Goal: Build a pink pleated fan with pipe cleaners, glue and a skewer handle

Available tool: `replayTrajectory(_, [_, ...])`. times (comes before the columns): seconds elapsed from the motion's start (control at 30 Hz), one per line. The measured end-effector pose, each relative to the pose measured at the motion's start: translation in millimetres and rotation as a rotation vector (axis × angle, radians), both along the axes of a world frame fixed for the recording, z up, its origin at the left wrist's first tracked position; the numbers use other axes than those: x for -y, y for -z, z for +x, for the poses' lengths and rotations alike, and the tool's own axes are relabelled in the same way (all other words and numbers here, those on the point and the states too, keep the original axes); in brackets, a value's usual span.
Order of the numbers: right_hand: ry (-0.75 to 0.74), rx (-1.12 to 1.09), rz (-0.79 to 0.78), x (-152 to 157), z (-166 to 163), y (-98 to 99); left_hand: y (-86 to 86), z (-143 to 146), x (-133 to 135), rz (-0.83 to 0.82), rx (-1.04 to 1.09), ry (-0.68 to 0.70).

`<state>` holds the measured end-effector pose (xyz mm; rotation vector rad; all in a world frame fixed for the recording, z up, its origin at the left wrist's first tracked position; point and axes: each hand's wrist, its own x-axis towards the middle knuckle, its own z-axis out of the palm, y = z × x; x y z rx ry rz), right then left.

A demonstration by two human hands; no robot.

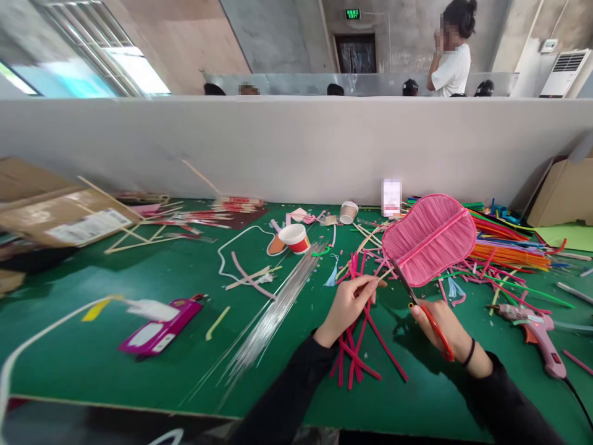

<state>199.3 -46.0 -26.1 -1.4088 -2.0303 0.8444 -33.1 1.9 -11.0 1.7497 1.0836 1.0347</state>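
1. Left hand (349, 303): thumb and fingers pinching a thin pale stick (385, 275).
2. Right hand (445, 330): fingers closed around the orange handle of the scissors (406, 284). Blades point up-left, at the stick's fan end. Can't tell whether the blades are apart, or whether they touch it.
3. Pink fan (428, 238): above and right of the left pinch, rounded, ribbed face, raised strip along its middle. Stick runs from the pinch to its lower-left edge.
4. Magenta pipe cleaners (356, 355): loose crossing pile on the table, under and below the left hand.
5. Pink glue gun (537, 327): on the table right of the right hand, nozzle pointing left.
6. Multicolored pipe cleaners (509, 253): piled beyond and right of the right hand, partly behind the fan; pink offcuts near.
7. Clear thin strands (282, 296): bundle left of the left hand, lying at a slant.
8. Red-and-white paper cup (299, 244): beyond the left hand, to its left, near the far end of the strands.
9. Magenta device (162, 330): well left of both hands.
10. Green table (139, 266) under everything; white partition (278, 148) beyond it.
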Motion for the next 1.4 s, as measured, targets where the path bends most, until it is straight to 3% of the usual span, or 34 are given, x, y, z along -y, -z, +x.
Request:
replayTrajectory(0.1, [-0.023, -0.049, -0.017, -1, 3, -1.1, 0.6, 0, 0, 0.01, -0.002, 0.0])
replayTrajectory(0.27, [-0.181, -0.21, -0.049, 1, 8, -5.0, 0.4, 0, 0, 0.027, 0.011, 0.003])
replayTrajectory(0.63, [-0.208, -0.204, -0.079, 4, 6, -6.7, -2.9, -3, 0, 0.158, -0.001, -0.004])
replayTrajectory(0.83, [-0.29, -0.363, -0.127, 6, 7, -8.4, 5.1, -6, -4, 0.29, -0.044, -0.028])
replayTrajectory(1.17, [-0.207, -0.579, -0.301, 11, 3, -2.0, 4.6, -8, -5, 0.371, -0.044, 0.0])
replayTrajectory(1.4, [-0.042, -0.317, -0.155, 4, 1, 5.6, 4.9, -7, -6, 0.347, -0.08, -0.013])
